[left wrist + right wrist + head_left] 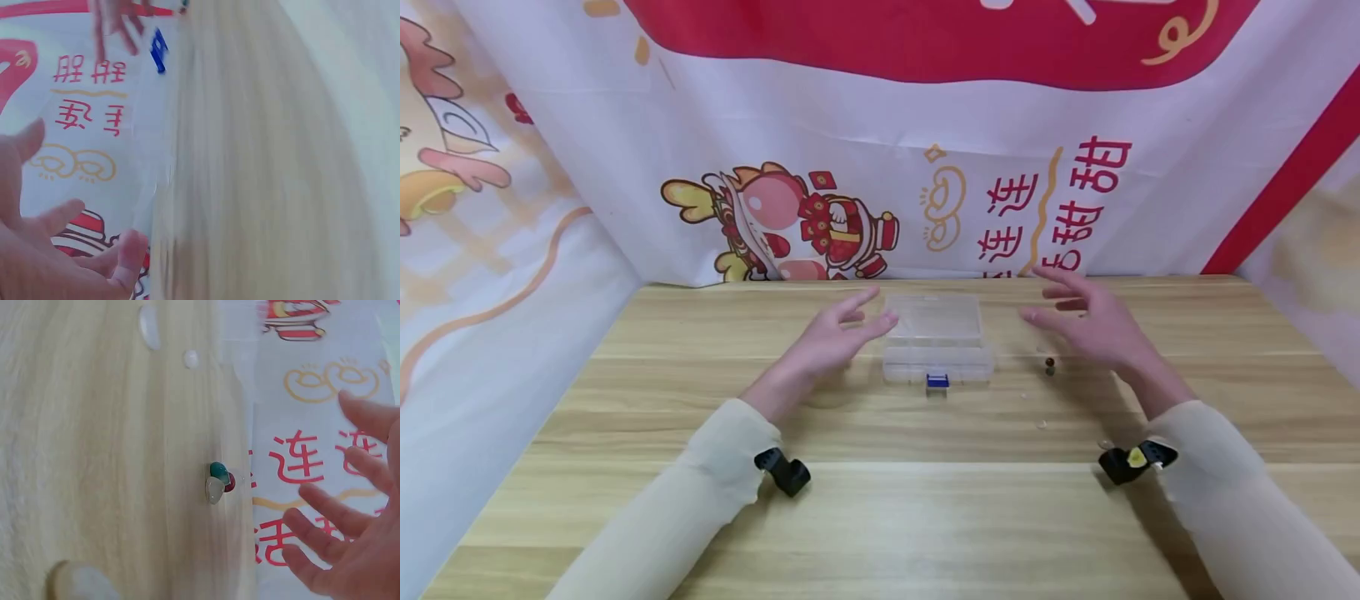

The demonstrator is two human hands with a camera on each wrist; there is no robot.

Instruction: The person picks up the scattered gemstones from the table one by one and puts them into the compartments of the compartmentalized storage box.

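A clear plastic box (934,321) with a blue latch (937,381) stands toward the back of the wooden table. Just left of it my left hand (831,340) hovers, fingers spread, thumb close to the box's left edge. My right hand (1097,323) is raised to the right of the box, its fingers apart and holding nothing. Below that hand lies a small cluster of glossy pebble-like pieces: in the right wrist view a green one (219,470), a pale one (214,490) and a dark red one (231,482). Whether the box's lid is fully down I cannot tell.
Several small clear pieces lie scattered on the table, among them one nearer the front (1041,425) and one by the right wrist (1105,444). A printed cloth (850,108) hangs along the table's back edge, with more cloth at both sides.
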